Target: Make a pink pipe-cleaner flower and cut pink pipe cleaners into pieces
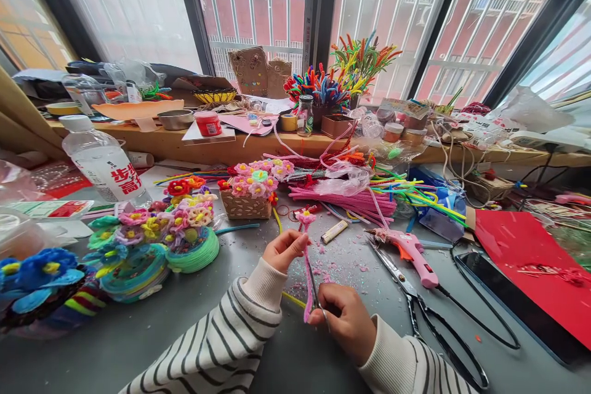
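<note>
Pinches a fuzzy pink pipe-cleaner stem (307, 271) near its top with the left hand (286, 250), thumb and fingertips pressed together on it, just under the small pink flower head (305, 217) at the tip. Holds the stem roughly upright above the grey tabletop (194, 314), lower end reaching down to the right hand (346, 320). Grips in that right hand, fingers curled closed, a thin dark metal tool (314, 292) laid close along the stem; cannot tell what kind of tool, nor whether its tip touches the stem. Wears a white sleeve with black stripes (231, 332) on each arm.

Just right of the right hand: long scissors with black loop handles (429, 314), lying flat. Up and right of the left hand: a pink hot-glue gun (409, 249) on its side. Farther right of both hands: a red paper sheet (530, 246) and a dark flat phone (508, 301). Straight beyond the left hand: a small woven basket of pink pipe-cleaner flowers (247, 203), and right of that a loose bundle of pink pipe cleaners (351, 203). Left of the left hand: a green coiled pot topped with mixed flowers (196, 252), and farther off a clear plastic water bottle with a red-lettered label (104, 163). Near the left fingertips, on the tabletop: a short cream-coloured stick (335, 232).
</note>
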`<state>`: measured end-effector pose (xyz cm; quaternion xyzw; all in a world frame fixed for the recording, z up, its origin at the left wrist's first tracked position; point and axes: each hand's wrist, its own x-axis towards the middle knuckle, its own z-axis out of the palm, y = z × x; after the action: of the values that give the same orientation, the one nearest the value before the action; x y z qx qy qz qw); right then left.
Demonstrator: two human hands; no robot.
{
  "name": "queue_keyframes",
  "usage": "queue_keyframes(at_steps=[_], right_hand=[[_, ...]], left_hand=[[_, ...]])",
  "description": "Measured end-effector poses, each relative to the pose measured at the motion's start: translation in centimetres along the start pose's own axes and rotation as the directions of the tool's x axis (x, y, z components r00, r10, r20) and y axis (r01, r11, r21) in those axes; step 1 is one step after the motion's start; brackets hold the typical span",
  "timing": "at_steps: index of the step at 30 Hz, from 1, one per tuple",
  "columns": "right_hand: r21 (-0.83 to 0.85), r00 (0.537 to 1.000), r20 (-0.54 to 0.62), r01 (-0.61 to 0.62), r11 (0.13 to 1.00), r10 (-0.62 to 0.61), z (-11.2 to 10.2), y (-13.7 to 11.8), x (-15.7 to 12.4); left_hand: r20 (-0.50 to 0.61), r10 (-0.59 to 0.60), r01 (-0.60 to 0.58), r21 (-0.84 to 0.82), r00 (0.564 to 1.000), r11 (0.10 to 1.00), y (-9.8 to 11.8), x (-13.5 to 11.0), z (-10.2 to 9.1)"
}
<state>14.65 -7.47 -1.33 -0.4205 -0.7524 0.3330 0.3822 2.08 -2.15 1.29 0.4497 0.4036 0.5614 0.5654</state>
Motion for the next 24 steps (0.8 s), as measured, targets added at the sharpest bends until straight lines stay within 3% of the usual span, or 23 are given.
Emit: queue_keyframes(at_steps=[7, 13, 16, 24], right_hand=[[-0.04, 0.998, -0.061, 0.002, 0.999, -0.005, -0.4, 0.2, 0.1], [-0.04, 0.994, -0.1, -0.04, 0.998, 0.036, -1.0, 0.5, 0.3], [-0.029, 0.993, -0.105, -0.056, 0.998, 0.052, -1.0, 0.5, 0.3], [0.18, 0.996, 0.064, -0.073, 0.981, 0.063, -0.9, 0.4, 0.1]], left_hand=[[0.021, -0.006, 0.005, 0.043, 1.0, 0.999, -0.3, -0.2, -0.1], [0.191, 0.021, -0.098, 0.404, 0.981, 0.91, 0.2, -1.3, 0.6], [0.282, 0.025, -0.166, 0.488, 0.959, 0.857, 0.5, -1.7, 0.8], [0.404, -0.063, -0.126, 0.425, 0.913, 0.896, 0.8, -1.5, 0.5]])
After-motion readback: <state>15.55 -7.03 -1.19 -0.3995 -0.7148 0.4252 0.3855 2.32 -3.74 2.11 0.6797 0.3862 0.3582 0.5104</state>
